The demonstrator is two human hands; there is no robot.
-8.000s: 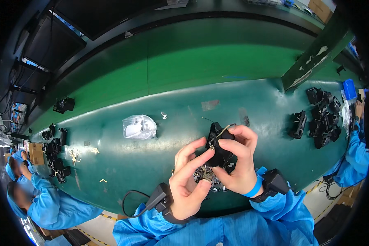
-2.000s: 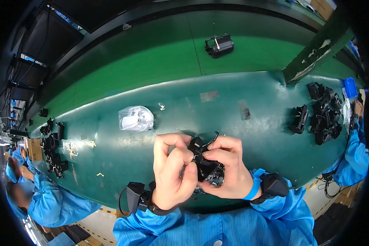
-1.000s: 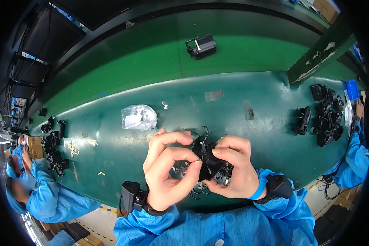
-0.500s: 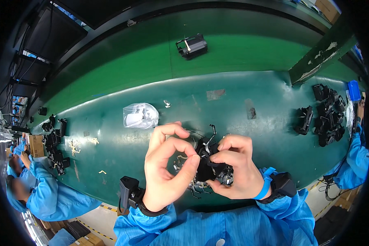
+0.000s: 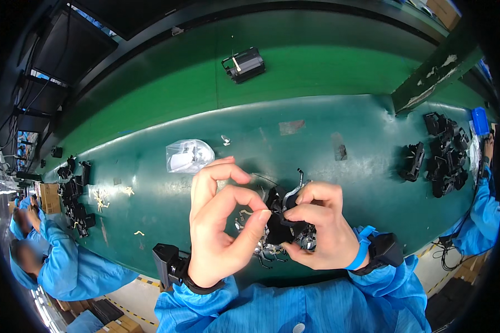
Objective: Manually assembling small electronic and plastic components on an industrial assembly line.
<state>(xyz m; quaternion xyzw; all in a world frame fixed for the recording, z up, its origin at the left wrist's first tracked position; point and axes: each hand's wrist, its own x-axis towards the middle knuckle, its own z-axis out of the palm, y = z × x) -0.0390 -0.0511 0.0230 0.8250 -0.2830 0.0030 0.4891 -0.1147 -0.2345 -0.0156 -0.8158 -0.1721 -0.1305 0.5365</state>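
Observation:
In the middle of the bench, a black plastic part (image 5: 278, 228) with a dark ribbon-like strip rising from it is gripped by my right hand (image 5: 323, 227), fingers and thumb bent round its right side. My left hand (image 5: 226, 222) pinches thumb and index finger together at the part's left edge; whatever lies between the tips is too small or hidden to make out. The other left fingers curl above. Beneath and around the part lies a cluster of small metal and black pieces with short wires (image 5: 268, 261), partly covered by my hands.
A clear plastic bag with white contents (image 5: 190, 156) lies beyond my left hand. Pale strips (image 5: 101, 200) are scattered at left. Black units are heaped left (image 5: 75, 200) and right (image 5: 445, 155). One black unit (image 5: 244, 65) sits on the green strip behind. Co-workers are at both sides.
My left hand has shifted slightly left, its fingertips still by the black part. The dark strip's upper end has moved right. The black unit on the far green strip has travelled left.

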